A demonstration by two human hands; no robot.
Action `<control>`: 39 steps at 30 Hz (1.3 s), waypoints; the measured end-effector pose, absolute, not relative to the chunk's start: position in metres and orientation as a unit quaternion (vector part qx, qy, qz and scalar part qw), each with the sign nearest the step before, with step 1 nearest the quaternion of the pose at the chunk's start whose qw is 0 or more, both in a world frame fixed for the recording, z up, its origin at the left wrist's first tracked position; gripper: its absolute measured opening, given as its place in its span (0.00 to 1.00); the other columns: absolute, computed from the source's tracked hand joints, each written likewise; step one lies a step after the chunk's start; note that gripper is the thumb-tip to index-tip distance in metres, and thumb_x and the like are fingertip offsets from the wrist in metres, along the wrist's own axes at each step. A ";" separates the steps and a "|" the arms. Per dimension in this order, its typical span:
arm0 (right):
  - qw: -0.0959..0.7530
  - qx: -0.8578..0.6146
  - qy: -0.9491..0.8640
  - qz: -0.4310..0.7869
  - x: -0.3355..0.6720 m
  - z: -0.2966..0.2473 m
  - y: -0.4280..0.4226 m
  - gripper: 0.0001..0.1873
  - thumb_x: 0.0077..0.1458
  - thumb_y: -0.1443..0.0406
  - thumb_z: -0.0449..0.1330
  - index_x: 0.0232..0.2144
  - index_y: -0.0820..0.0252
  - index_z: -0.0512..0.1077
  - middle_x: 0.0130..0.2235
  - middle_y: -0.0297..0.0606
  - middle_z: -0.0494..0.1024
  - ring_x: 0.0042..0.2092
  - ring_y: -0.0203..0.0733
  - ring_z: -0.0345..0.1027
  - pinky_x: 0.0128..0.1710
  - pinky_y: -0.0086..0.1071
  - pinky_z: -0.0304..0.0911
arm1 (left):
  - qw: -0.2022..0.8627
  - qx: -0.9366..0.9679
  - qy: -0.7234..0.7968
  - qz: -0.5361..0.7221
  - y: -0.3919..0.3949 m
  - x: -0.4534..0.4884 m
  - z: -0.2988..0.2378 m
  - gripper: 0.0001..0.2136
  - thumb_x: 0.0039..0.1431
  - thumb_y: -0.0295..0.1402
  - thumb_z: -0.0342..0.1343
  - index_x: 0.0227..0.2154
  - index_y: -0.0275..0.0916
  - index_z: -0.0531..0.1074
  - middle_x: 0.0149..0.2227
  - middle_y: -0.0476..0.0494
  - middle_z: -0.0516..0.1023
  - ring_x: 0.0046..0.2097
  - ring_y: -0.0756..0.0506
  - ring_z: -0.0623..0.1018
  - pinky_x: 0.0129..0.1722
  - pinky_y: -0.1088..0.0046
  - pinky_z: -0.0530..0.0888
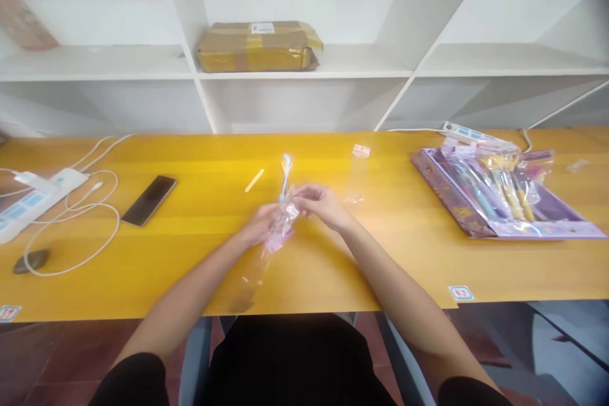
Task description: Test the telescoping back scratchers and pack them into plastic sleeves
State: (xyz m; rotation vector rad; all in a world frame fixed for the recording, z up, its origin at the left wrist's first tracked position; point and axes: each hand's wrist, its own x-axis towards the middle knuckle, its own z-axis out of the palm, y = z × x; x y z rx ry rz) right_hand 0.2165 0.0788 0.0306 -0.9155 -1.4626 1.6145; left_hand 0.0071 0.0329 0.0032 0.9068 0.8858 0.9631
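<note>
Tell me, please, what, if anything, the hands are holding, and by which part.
A crinkled clear wrapper: the right hand holds its upper end, the left hand its left side. Whether the blue-topped stick is held cannot be told.

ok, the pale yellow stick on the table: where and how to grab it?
I'd pinch the pale yellow stick mid-length, across its long edges, coming down from above on the near side, where the left hand is. It's narrow, lies flat and slanted on the table, with nothing touching its sides.
</note>
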 end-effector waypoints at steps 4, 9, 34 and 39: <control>0.400 -0.346 -0.528 0.664 0.206 0.016 0.075 0.26 0.48 0.46 0.79 0.38 0.56 0.78 0.29 0.32 0.79 0.26 0.35 0.67 0.24 0.30 0.61 | 0.715 0.418 0.393 0.400 0.023 0.015 0.004 0.24 0.46 0.54 0.76 0.32 0.36 0.85 0.38 0.38 0.83 0.36 0.45 0.79 0.39 0.67 0.77; 0.369 -0.307 -0.404 0.779 0.212 0.005 0.076 0.34 0.50 0.36 0.72 0.44 0.56 0.77 0.34 0.35 0.81 0.27 0.36 0.67 0.22 0.29 0.56 | 0.730 0.416 0.401 0.366 0.025 0.007 0.009 0.21 0.52 0.50 0.74 0.28 0.34 0.81 0.31 0.41 0.79 0.33 0.47 0.78 0.34 0.71 0.73; 0.418 -0.369 -0.551 0.621 0.222 0.033 0.062 0.25 0.48 0.45 0.77 0.35 0.55 0.75 0.28 0.30 0.71 0.26 0.33 0.56 0.25 0.30 0.53 | 0.802 0.470 0.301 0.212 0.049 -0.050 0.028 0.36 0.62 0.67 0.55 0.41 0.35 0.86 0.43 0.29 0.87 0.40 0.37 0.85 0.41 0.60 0.80; 0.567 -0.392 -0.396 0.606 0.216 0.028 0.066 0.29 0.46 0.45 0.78 0.36 0.54 0.70 0.29 0.26 0.68 0.23 0.29 0.43 0.21 0.29 0.42 | 0.747 0.392 0.345 0.411 0.052 -0.039 0.012 0.17 0.55 0.43 0.74 0.44 0.40 0.84 0.45 0.38 0.86 0.36 0.45 0.83 0.39 0.67 0.79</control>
